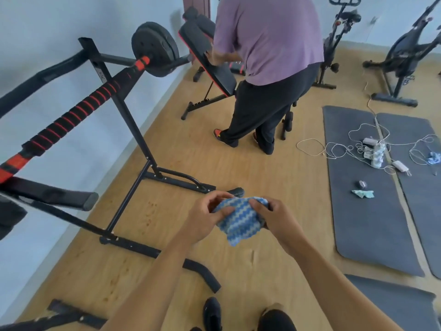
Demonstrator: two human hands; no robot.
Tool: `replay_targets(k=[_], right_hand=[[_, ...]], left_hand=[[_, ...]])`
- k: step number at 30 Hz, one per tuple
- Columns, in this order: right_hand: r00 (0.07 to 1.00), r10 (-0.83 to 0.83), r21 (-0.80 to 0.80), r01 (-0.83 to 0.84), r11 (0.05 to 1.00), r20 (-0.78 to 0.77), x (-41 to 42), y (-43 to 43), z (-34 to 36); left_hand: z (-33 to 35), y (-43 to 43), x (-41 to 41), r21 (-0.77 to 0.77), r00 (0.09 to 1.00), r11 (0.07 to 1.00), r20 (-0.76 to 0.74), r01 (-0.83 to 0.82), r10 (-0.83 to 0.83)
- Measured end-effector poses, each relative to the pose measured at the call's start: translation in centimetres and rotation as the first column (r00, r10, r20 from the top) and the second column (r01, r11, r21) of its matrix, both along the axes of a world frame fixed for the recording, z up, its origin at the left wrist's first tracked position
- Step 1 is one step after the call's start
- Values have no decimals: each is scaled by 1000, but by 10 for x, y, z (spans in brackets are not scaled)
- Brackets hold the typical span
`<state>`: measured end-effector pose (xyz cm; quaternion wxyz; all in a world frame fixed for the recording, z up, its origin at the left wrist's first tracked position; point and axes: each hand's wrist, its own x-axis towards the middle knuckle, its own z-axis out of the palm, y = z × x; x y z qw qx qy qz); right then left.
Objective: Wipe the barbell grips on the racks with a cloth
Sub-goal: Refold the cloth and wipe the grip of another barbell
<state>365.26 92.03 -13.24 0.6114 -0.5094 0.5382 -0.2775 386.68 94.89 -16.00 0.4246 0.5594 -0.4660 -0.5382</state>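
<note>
Both the left hand (pixel 205 216) and right hand (pixel 278 217) pinch the cloth (pixel 238 219) bunched between their fingers, well apart from the barbell grip (pixel 71 115); wiping with it crumpled risks missing ribs.

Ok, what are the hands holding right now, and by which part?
Both hold the blue-and-white cloth: the left hand pinches its upper left edge, the right hand its upper right edge; the lower corner hangs free.

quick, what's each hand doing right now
Left hand: closed, pinching the left edge of the blue and white cloth.
Right hand: closed, gripping the cloth's right edge.
</note>
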Motion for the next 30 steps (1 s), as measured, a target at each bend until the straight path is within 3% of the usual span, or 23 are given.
replay_targets(k=[6, 11, 13, 15, 17, 21, 23, 25, 27, 30], right_hand=[[969, 242, -89, -246, 965, -47, 29, -134, -15], [811, 582, -78, -577, 813, 65, 81, -227, -3], [748, 657, -38, -656, 753, 100, 103, -252, 4], [682, 721, 8, -727, 687, 120, 126, -266, 15], [614, 780, 22, -787, 616, 118, 153, -272, 20], [444, 889, 19, -895, 445, 108, 209, -271, 34], [343, 939, 4, -939, 343, 20, 236, -277, 32], [248, 967, 15, -968, 249, -52, 262, -281, 36], [252, 963, 22, -967, 255, -92, 285, -282, 38], [398, 900, 74, -917, 391, 180, 314, -281, 46]], left_hand=[[27, -72, 19, 124, 982, 975, -5, -185, 188], [66, -105, 31, 167, 869, 878, -147, -448, 472], [82, -111, 37, 79, 877, 877, -50, -474, 479], [96, -112, 46, -18, 866, 876, 144, -482, 479], [105, -110, 56, -80, 792, 833, 269, -548, 548], [111, -102, 87, -118, 634, 699, 337, -705, 696], [110, -101, 109, -169, 509, 635, 461, -754, 727], [107, -102, 125, -209, 417, 568, 491, -796, 765], [105, -104, 139, -194, 398, 521, 446, -831, 801], [106, -108, 161, -187, 335, 437, 408, -880, 849]])
